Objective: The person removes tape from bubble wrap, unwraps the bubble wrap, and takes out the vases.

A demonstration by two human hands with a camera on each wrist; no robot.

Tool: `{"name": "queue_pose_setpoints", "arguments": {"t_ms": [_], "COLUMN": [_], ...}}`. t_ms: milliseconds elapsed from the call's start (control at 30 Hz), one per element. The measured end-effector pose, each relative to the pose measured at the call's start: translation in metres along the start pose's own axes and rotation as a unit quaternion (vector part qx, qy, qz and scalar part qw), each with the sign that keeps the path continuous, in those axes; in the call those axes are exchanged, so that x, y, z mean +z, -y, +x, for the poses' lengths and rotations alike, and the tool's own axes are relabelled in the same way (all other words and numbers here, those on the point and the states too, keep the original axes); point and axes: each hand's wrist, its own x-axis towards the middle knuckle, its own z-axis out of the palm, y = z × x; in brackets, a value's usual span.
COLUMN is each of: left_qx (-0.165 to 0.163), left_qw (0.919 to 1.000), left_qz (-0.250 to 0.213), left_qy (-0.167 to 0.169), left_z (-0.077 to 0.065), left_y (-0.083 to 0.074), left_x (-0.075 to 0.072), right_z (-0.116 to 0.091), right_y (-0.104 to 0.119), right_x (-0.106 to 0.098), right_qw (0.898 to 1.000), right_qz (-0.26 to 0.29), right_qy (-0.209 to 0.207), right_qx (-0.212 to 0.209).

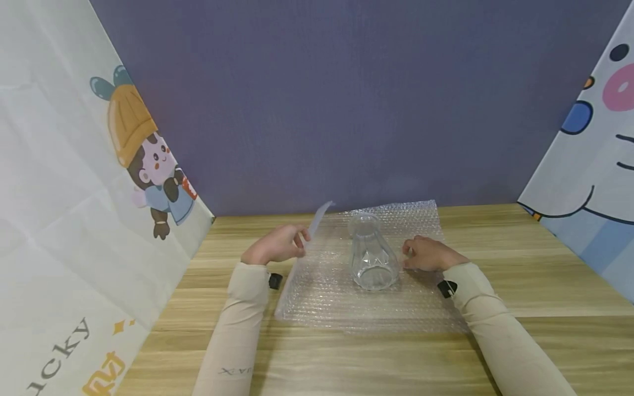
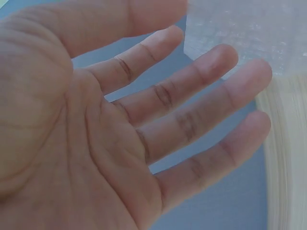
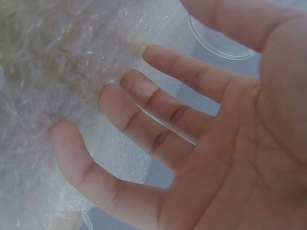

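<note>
A clear glass vase [image 1: 373, 256] lies on a sheet of bubble wrap [image 1: 327, 291], its wide base toward me and its narrower neck toward the back. At the sheet's raised left edge is my left hand [image 1: 282, 243], fingers loosely extended. The left wrist view shows that palm [image 2: 115, 124] bare, with part of the wrap beyond the fingertips. To the right of the vase, my right hand [image 1: 428, 254] reaches in over the wrap. Its spread, slightly bent fingers [image 3: 129, 110] overlap the wrap in the right wrist view, where a round glass rim [image 3: 223, 48] shows behind the thumb.
The sheet lies on a wood-grain table [image 1: 495, 236], reaching nearly to the purple back panel [image 1: 322, 110]. White panels with cartoon prints stand at the left [image 1: 54, 181] and right [image 1: 594, 170]. A black strap piece [image 1: 275, 281] sits at the left cuff, another [image 1: 447, 288] at the right.
</note>
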Motion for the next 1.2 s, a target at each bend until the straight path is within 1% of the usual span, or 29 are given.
{"name": "queue_pose_setpoints", "arguments": {"t_ms": [67,200,367,533,900,1033,1200], "left_qx": [-0.006,-0.006,-0.008,-0.012,-0.025,-0.039,-0.061], "left_qw": [1.0000,1.0000,0.9999,0.9998,0.9994,0.9988,0.9969], "left_qz": [0.002,0.004,-0.009,-0.010,-0.011,-0.021,-0.036], "left_qy": [0.002,0.004,0.012,0.015,0.022,0.022,0.033], "left_z": [-0.001,-0.003,-0.005,-0.006,-0.008,-0.010,-0.011], "left_y": [0.000,0.001,0.004,0.006,0.012,0.013,0.015], "left_x": [-0.001,-0.003,-0.004,-0.006,-0.009,-0.010,-0.010], "right_z": [-0.001,-0.002,-0.002,-0.003,0.001,0.002,0.002], "right_y": [0.000,0.001,0.001,0.002,0.000,-0.001,-0.001], "right_x": [0.000,-0.001,-0.001,-0.001,0.000,0.000,0.001], "right_qw": [1.000,1.000,1.000,1.000,1.000,1.000,1.000], "right_qz": [0.001,0.007,0.008,0.007,0.004,0.006,0.008], "right_qy": [0.000,0.001,0.000,0.001,0.002,0.004,0.005], "right_qx": [-0.002,-0.004,-0.005,-0.002,-0.001,0.002,0.005]}}
